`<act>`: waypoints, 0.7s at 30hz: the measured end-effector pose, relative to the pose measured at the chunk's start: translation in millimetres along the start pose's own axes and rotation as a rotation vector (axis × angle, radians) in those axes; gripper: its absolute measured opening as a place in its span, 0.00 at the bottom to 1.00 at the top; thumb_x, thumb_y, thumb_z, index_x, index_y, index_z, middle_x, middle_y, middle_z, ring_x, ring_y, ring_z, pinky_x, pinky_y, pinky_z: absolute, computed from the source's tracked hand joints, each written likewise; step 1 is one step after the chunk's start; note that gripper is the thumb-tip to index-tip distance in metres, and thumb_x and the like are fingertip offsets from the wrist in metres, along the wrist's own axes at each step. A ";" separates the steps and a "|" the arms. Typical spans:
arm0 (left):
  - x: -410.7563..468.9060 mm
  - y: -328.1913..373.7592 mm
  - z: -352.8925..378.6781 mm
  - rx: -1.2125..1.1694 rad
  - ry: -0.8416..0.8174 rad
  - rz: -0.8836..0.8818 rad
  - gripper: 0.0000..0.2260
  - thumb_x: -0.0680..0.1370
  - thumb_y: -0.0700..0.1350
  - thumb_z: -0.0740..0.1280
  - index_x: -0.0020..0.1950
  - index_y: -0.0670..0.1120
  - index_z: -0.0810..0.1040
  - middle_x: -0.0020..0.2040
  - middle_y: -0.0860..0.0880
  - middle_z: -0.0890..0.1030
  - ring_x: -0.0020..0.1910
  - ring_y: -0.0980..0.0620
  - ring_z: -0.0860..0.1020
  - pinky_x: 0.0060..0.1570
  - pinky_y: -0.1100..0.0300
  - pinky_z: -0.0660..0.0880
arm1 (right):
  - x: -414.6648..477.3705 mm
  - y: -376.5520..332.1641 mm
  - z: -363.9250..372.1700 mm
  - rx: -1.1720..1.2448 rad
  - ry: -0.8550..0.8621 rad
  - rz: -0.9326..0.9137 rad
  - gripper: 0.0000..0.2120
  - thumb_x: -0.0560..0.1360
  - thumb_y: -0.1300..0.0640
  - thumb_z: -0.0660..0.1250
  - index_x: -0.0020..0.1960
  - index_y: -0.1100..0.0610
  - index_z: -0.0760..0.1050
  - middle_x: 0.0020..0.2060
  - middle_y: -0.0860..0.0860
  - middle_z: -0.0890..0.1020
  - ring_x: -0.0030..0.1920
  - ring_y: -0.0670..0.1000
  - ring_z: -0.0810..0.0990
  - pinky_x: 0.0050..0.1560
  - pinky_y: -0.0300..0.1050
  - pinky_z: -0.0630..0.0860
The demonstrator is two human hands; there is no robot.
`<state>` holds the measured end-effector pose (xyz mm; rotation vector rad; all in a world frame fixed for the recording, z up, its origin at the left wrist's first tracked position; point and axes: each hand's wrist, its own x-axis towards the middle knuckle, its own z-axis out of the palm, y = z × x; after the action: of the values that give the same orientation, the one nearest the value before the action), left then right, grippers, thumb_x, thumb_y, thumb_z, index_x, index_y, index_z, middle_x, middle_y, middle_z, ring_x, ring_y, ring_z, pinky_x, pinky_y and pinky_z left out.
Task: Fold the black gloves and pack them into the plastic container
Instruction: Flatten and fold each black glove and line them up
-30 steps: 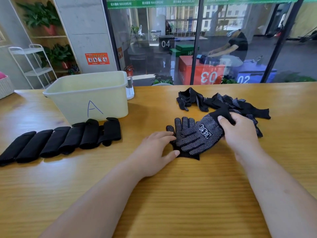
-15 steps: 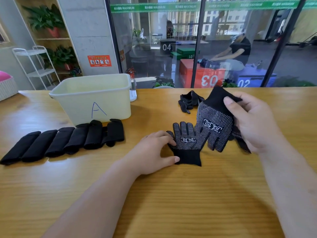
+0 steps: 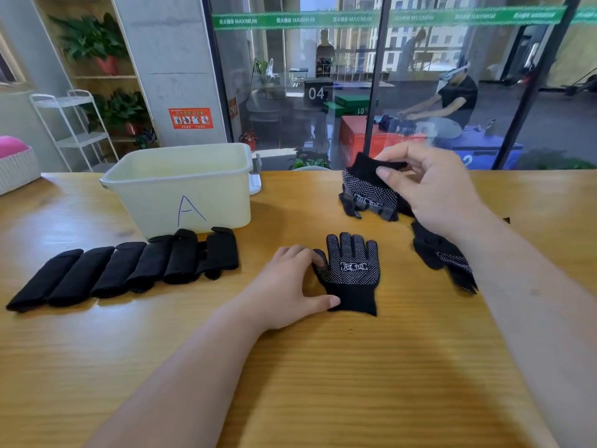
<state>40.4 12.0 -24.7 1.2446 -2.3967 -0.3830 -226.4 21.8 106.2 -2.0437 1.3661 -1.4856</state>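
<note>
- Head view: on the table (image 3: 355, 383), the plastic container (image 3: 181, 192) stands open at far left, probably kept close for packing.
- Folded gloves (image 3: 129, 270) are lined up just before it, unpacked.
- A flat glove (image 3: 352, 273) lies centrally, finger end pointing away, cuff nearest, steadied by the left hand (image 3: 290, 286), laid loosely open at its edge.
- A second glove (image 3: 368, 192) is pinched at the cuff by the right hand (image 3: 433, 192), finger end hanging down, likely for pairing.

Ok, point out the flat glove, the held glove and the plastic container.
flat glove (image 3: 350, 273), head view, dotted palm.
held glove (image 3: 365, 189), head view, dotted palm below cuff.
plastic container (image 3: 155, 205), head view, front wall left of the A.
</note>
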 end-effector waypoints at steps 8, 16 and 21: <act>1.0 0.7 -0.3 0.032 -0.013 -0.021 0.30 0.73 0.74 0.69 0.66 0.56 0.76 0.66 0.60 0.72 0.69 0.56 0.66 0.71 0.53 0.71 | -85.0 53.1 45.9 -0.520 -0.428 0.043 0.12 0.80 0.57 0.71 0.56 0.40 0.80 0.55 0.35 0.82 0.56 0.43 0.81 0.57 0.49 0.78; -1.6 2.8 -4.8 0.025 -0.035 -0.024 0.31 0.74 0.71 0.72 0.70 0.55 0.75 0.72 0.59 0.71 0.75 0.57 0.63 0.75 0.54 0.67 | -99.4 43.7 57.5 -0.743 -0.288 -0.228 0.06 0.79 0.53 0.72 0.55 0.48 0.84 0.52 0.41 0.84 0.54 0.49 0.80 0.49 0.49 0.79; -1.5 4.9 -4.4 0.025 -0.027 -0.052 0.34 0.71 0.73 0.72 0.70 0.56 0.73 0.68 0.59 0.73 0.72 0.56 0.66 0.73 0.51 0.69 | -65.7 46.0 55.9 -0.591 0.031 0.013 0.07 0.80 0.54 0.73 0.56 0.48 0.86 0.49 0.45 0.88 0.50 0.53 0.85 0.52 0.52 0.82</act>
<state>39.7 15.8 -19.1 1.3232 -2.4017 -0.3892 -205.1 34.2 11.6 -2.3283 2.0106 -1.2021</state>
